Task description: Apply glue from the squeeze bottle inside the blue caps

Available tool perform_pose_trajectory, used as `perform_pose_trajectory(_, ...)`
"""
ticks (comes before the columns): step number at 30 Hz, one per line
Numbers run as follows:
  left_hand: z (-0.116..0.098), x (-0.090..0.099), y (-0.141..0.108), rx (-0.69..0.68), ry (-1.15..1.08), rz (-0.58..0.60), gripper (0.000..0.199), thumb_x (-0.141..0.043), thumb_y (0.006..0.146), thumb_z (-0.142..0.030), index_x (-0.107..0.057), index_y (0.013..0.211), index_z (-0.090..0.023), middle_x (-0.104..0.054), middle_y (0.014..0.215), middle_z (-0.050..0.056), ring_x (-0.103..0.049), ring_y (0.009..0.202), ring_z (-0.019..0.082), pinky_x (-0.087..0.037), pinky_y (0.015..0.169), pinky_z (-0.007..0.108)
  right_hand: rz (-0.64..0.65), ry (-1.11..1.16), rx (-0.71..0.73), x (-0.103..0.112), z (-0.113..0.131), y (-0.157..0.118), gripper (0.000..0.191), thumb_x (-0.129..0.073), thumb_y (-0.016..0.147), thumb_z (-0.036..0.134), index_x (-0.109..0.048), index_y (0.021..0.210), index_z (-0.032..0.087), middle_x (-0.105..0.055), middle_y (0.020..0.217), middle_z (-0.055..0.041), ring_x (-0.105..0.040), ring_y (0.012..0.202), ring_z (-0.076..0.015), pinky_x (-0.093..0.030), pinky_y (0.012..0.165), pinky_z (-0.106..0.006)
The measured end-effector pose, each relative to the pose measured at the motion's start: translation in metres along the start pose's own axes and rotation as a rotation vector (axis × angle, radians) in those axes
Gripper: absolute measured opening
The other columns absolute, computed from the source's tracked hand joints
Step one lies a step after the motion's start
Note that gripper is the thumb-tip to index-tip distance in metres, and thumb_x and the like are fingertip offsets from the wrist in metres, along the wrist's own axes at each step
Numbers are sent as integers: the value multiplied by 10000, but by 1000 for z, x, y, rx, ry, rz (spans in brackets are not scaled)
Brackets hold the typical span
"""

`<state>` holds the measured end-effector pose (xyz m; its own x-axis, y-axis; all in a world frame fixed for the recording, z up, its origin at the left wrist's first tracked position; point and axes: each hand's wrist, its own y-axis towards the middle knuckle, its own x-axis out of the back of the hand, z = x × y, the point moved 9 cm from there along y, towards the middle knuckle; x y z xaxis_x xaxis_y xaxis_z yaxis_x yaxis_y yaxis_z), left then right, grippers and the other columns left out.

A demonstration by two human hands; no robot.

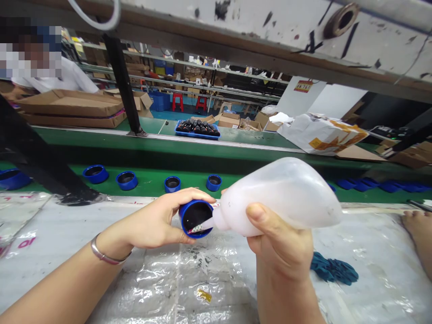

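Note:
My left hand [151,220] grips a blue round cap [195,219] by its rim, tilted so its black inside faces me. My right hand [278,240] is wrapped around a translucent white squeeze bottle [283,193], held nearly level. The bottle's narrow nozzle [199,226] reaches into the cap's mouth, and its tip lies inside the cap. A metal bangle [106,254] circles my left wrist.
Several blue caps [126,180] stand in a row on a green conveyor belt [148,182] ahead. A plastic-covered bench [216,279] lies below my hands, with dark teal gloves [332,268] on it. Another person's hand [418,238] shows at the right edge.

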<state>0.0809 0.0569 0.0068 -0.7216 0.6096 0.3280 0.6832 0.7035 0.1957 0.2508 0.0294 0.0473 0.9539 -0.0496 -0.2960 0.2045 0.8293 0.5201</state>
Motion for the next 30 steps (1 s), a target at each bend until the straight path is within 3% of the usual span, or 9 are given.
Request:
perform_pose_trajectory(5,10,-8,0,16,-112,15,721,-924,715,-149,-631,1361,-277,-666,1378,46,-636,1233,256,-501,1043,351,4,45,7,-3,0,2,210,-911,708,322,-764,805,206,-741,741,-31,-705,623,-202,-639,549,-347)
perform_pose_trajectory(10,18,-18,0,54,-256,40,750,-908,705,-85,-613,1360,-299,-674,1319,10,-656,1172,214,-523,949,298,37,80,0,-7,-1,3,206,-860,781,305,-698,701,205,-630,622,16,-577,525,-123,-526,457,-260)
perform_pose_trajectory(19,14,-19,3,17,-154,29,708,-934,664,-120,-631,1289,-257,-697,1235,-2,-644,1142,225,-477,998,335,5,40,82,-6,6,5,263,-817,836,259,-638,659,184,-562,588,39,-528,485,-83,-444,415,-210)
perform_pose_trajectory(25,17,-17,3,39,-111,2,699,-956,643,-163,-638,1258,-255,-711,1212,0,-642,1128,232,-463,995,344,-97,22,131,3,8,3,179,-853,803,227,-694,724,206,-580,611,55,-502,470,-60,-449,408,-191)
perform_pose_trajectory(30,17,-14,4,60,-93,-29,711,-981,629,-219,-643,1253,-273,-704,1219,-10,-629,1146,233,-445,1005,345,-196,-46,165,12,9,0,144,-872,780,254,-737,828,239,-603,670,56,-507,473,-65,-546,483,-234)
